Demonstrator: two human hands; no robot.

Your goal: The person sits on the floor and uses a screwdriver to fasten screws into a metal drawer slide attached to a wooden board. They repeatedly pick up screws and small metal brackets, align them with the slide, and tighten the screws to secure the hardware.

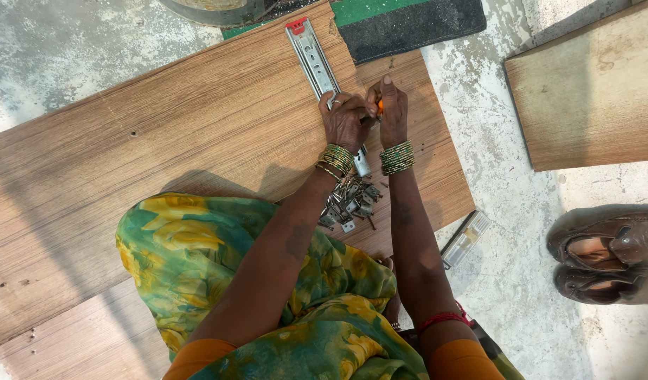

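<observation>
A metal drawer slide rail point(311, 58) with a red end lies on a large wood-grain board point(162, 141). My left hand point(345, 119) presses down on the rail's near part. My right hand point(392, 109) is beside it, closed around an orange-handled tool point(379, 107), probably a screwdriver, whose tip is hidden between the hands. Both wrists carry green and gold bangles. A pile of small metal brackets and screws point(350, 199) lies on the board just below my wrists.
A second slide rail point(466, 238) lies on the concrete floor by the board's right edge. Another wooden panel point(591, 84) rests at the upper right. A pair of brown shoes point(608, 257) stands at right. A green and dark mat point(401, 17) lies beyond the board.
</observation>
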